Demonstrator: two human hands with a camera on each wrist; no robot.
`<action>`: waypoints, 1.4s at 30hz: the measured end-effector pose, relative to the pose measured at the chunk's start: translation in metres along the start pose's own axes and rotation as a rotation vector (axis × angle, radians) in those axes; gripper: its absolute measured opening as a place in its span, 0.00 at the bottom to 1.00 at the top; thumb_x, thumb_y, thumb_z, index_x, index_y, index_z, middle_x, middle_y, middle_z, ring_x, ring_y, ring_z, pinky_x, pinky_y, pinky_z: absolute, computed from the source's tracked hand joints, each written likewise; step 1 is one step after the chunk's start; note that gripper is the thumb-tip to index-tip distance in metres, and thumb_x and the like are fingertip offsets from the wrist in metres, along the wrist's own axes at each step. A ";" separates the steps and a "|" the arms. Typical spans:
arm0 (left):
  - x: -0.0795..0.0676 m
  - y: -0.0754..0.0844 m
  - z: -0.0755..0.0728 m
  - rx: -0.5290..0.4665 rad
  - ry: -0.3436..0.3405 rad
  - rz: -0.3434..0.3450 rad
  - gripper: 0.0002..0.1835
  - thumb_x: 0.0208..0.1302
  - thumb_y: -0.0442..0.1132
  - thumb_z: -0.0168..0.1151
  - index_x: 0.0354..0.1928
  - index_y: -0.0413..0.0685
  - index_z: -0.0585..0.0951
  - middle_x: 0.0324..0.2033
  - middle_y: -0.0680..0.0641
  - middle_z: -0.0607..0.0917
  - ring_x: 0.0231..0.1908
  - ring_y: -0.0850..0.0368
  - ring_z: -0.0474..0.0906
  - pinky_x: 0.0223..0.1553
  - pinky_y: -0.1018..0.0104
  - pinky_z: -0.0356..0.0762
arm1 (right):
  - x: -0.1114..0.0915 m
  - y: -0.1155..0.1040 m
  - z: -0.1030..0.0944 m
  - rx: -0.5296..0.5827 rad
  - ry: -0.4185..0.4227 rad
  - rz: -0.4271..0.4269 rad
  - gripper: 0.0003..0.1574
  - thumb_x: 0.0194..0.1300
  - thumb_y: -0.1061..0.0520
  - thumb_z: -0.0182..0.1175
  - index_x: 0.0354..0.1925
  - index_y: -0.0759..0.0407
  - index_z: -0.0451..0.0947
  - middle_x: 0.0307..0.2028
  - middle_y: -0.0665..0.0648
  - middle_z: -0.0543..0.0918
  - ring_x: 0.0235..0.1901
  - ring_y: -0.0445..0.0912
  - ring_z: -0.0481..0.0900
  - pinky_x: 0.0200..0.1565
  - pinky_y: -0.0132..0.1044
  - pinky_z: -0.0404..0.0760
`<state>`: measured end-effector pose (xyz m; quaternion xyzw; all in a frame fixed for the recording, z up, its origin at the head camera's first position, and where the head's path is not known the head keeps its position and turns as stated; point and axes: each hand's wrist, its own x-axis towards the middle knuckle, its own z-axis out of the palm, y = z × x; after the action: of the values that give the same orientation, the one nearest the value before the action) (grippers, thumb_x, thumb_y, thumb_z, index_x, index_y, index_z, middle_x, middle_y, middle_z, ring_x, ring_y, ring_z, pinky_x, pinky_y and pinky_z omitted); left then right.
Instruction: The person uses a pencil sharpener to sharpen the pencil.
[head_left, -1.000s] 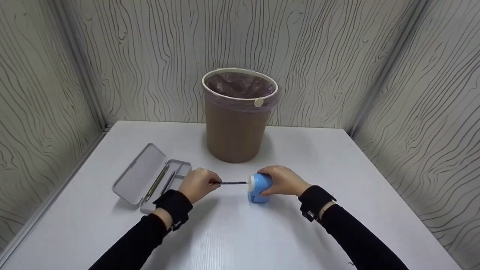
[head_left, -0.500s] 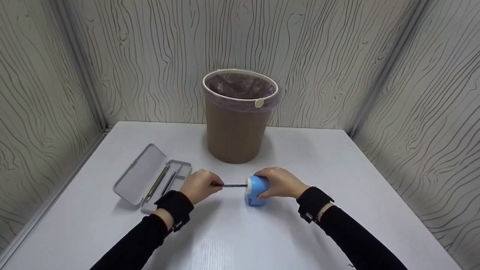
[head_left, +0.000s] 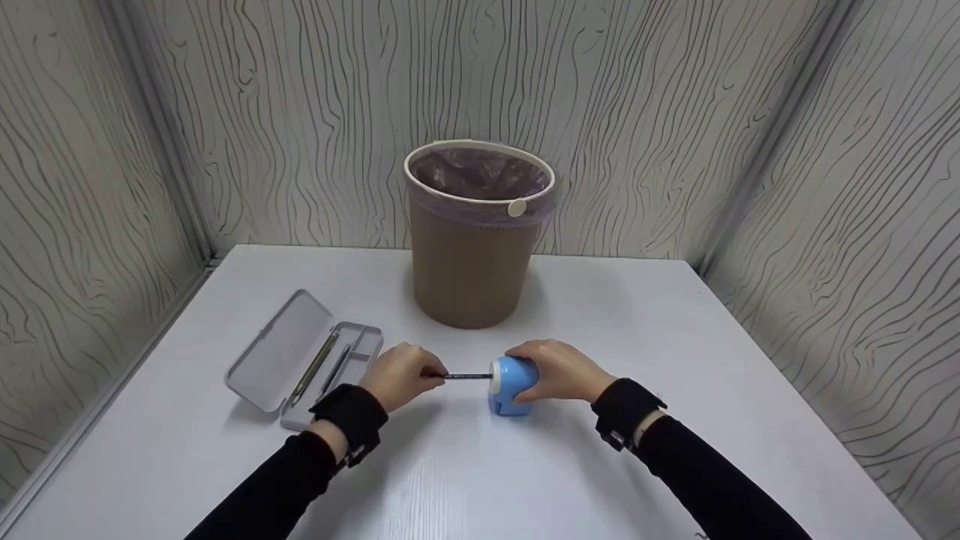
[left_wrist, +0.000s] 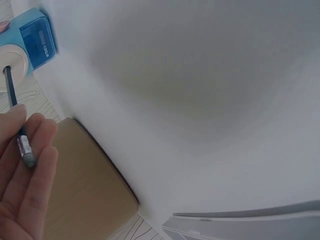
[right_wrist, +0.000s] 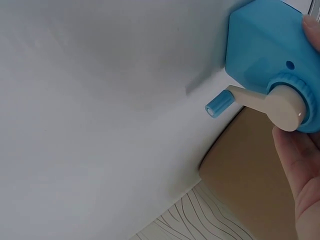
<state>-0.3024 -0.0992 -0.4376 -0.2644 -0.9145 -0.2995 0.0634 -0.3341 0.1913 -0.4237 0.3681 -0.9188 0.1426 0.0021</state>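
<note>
My left hand (head_left: 403, 374) pinches a dark pencil (head_left: 469, 376) between thumb and fingers. The pencil's far end sits in the hole of a blue pencil sharpener (head_left: 514, 379); its eraser end (left_wrist: 29, 159) points back over the palm in the left wrist view. My right hand (head_left: 564, 370) grips the sharpener's body from the right, thumb and fingers on either side. In the right wrist view the cream crank handle (right_wrist: 252, 100) with its blue knob stands out from the sharpener's back, untouched by the fingers. The pencil's tip is hidden inside.
An open grey pencil case (head_left: 274, 358) with two pens or pencils in its tray lies left of my left hand. Behind the hands stands a brown bin (head_left: 472, 262) with a purple liner. Patterned walls enclose the white table (head_left: 622, 300) at the back and sides.
Both hands have shifted slightly nearer to me, and the sharpener has moved a little left. The pencil was at the sharpener's hole and now sits in it.
</note>
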 end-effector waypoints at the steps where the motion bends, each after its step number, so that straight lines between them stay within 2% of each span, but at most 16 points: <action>1: 0.000 0.000 0.000 -0.005 -0.001 -0.001 0.04 0.61 0.33 0.72 0.37 0.43 0.92 0.34 0.47 0.93 0.36 0.54 0.90 0.39 0.61 0.87 | -0.001 0.001 0.000 -0.006 -0.002 -0.006 0.43 0.50 0.48 0.81 0.60 0.65 0.80 0.55 0.61 0.88 0.54 0.55 0.87 0.58 0.51 0.85; 6: 0.000 0.000 0.001 -0.022 -0.010 -0.004 0.04 0.61 0.32 0.72 0.38 0.43 0.92 0.34 0.47 0.93 0.36 0.54 0.90 0.40 0.60 0.88 | -0.004 0.006 -0.003 0.025 -0.011 0.000 0.46 0.50 0.48 0.81 0.62 0.68 0.78 0.57 0.62 0.87 0.56 0.56 0.86 0.59 0.52 0.84; 14: 0.000 -0.002 0.002 -0.030 -0.029 -0.030 0.05 0.61 0.33 0.72 0.38 0.44 0.92 0.35 0.47 0.93 0.37 0.54 0.90 0.41 0.62 0.88 | -0.008 0.013 -0.006 0.137 -0.021 0.017 0.39 0.51 0.49 0.81 0.57 0.66 0.82 0.53 0.61 0.89 0.53 0.54 0.88 0.59 0.51 0.85; 18: 0.001 -0.001 0.002 -0.017 -0.031 -0.013 0.05 0.60 0.33 0.73 0.38 0.45 0.92 0.35 0.47 0.93 0.37 0.53 0.91 0.41 0.62 0.88 | -0.007 0.013 -0.006 0.167 -0.025 0.023 0.37 0.51 0.50 0.81 0.56 0.66 0.83 0.52 0.61 0.90 0.53 0.54 0.88 0.59 0.50 0.85; 27: 0.008 -0.002 0.002 0.004 -0.017 0.036 0.03 0.58 0.31 0.74 0.34 0.42 0.92 0.33 0.45 0.93 0.35 0.52 0.90 0.39 0.62 0.87 | -0.007 0.014 -0.005 0.195 -0.016 -0.002 0.34 0.51 0.52 0.81 0.54 0.65 0.84 0.50 0.60 0.90 0.51 0.53 0.89 0.57 0.49 0.86; 34: 0.011 -0.003 0.003 -0.003 -0.022 0.040 0.02 0.58 0.31 0.74 0.33 0.42 0.92 0.33 0.44 0.93 0.35 0.52 0.90 0.38 0.60 0.88 | -0.007 0.014 -0.005 0.194 -0.007 -0.025 0.33 0.51 0.52 0.81 0.53 0.64 0.84 0.49 0.59 0.91 0.50 0.52 0.89 0.56 0.48 0.87; 42: 0.014 -0.003 0.003 -0.025 -0.056 0.016 0.03 0.58 0.31 0.74 0.34 0.42 0.92 0.33 0.44 0.93 0.35 0.51 0.90 0.39 0.59 0.88 | -0.007 0.014 -0.003 0.217 -0.011 0.003 0.33 0.51 0.52 0.80 0.53 0.64 0.84 0.49 0.58 0.91 0.50 0.51 0.89 0.56 0.49 0.86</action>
<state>-0.3163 -0.0933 -0.4376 -0.2808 -0.9100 -0.3030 0.0370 -0.3392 0.2066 -0.4254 0.3654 -0.8986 0.2390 -0.0431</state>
